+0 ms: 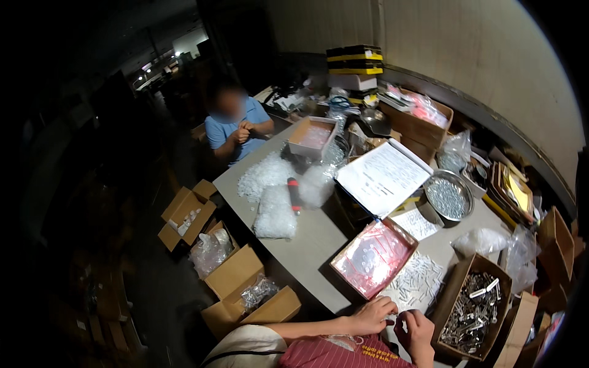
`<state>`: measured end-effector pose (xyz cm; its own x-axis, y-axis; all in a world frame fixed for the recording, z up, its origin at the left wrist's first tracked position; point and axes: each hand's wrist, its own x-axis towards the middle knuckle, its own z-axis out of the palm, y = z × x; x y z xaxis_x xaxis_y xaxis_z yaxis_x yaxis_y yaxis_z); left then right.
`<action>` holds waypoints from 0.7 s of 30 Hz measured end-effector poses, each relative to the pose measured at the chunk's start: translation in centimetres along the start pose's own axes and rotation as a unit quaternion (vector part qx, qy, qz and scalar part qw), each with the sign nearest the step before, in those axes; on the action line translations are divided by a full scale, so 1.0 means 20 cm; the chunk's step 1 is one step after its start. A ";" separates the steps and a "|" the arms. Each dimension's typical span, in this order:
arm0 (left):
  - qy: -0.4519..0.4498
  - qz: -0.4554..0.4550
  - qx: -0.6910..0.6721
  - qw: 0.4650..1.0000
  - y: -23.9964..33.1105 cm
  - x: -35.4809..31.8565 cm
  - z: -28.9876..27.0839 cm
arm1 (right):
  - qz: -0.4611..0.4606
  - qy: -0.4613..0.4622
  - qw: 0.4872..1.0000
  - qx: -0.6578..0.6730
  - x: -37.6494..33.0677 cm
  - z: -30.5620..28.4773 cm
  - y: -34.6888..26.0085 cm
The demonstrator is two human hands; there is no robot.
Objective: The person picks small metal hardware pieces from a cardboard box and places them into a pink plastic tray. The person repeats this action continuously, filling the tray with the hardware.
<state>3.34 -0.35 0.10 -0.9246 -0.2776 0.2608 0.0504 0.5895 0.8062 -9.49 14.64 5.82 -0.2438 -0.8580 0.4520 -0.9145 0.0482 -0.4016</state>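
Small white plastic pieces (417, 283) lie spread in a heap on the grey tabletop (307, 239), between a shallow cardboard tray of clear red-printed bags (373, 257) and a cardboard box of shiny metal parts (472, 313). At the heap's near edge, the left hand (371, 316) and right hand (416, 328) meet, fingers pinched on something too small to make out. Across the tabletop, a seated person in a blue shirt (236, 129) works with hands together.

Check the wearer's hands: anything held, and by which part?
Cannot be told. Left hand and right hand meet at the near edge of the pile of small white parts; fingertips are pinched together, but any piece between them is too small to see.
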 end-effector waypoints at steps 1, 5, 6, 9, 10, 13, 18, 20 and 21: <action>0.007 0.002 -0.002 1.000 0.00 0.00 -0.02 | -0.018 -0.014 0.999 -0.025 0.00 0.02 0.01; 0.024 0.008 -0.011 1.000 0.00 -0.01 0.00 | -0.035 -0.047 0.997 -0.046 0.02 0.00 0.01; 0.027 0.005 -0.014 1.000 -0.01 -0.01 0.00 | -0.033 -0.057 0.997 -0.050 0.02 -0.01 0.00; 0.030 0.008 -0.009 0.999 0.00 -0.01 -0.01 | -0.045 -0.066 0.997 -0.016 0.05 -0.06 -0.03; 0.030 0.010 -0.013 0.999 0.01 -0.01 -0.02 | -0.006 -0.101 0.995 0.011 -0.02 -0.01 0.03; 0.011 0.032 0.011 0.999 -0.01 -0.01 0.00 | 0.066 -0.182 0.979 0.055 -0.07 -0.02 0.01; 0.014 0.074 0.121 0.990 0.03 0.05 -0.05 | 0.112 -0.217 0.966 0.081 -0.12 -0.06 0.00; -0.012 0.112 0.132 0.985 0.06 0.10 -0.08 | 0.101 -0.210 0.966 0.111 -0.15 -0.03 0.00; -0.033 0.105 0.077 0.991 0.04 0.11 -0.07 | 0.078 -0.212 0.968 0.107 -0.15 -0.01 0.01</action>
<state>1.89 -1.58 2.20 -0.9224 -0.0891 0.3759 0.1918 0.7389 0.6459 -8.94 17.34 4.48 -0.1775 -0.9838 0.0238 -0.7782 0.1255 -0.6153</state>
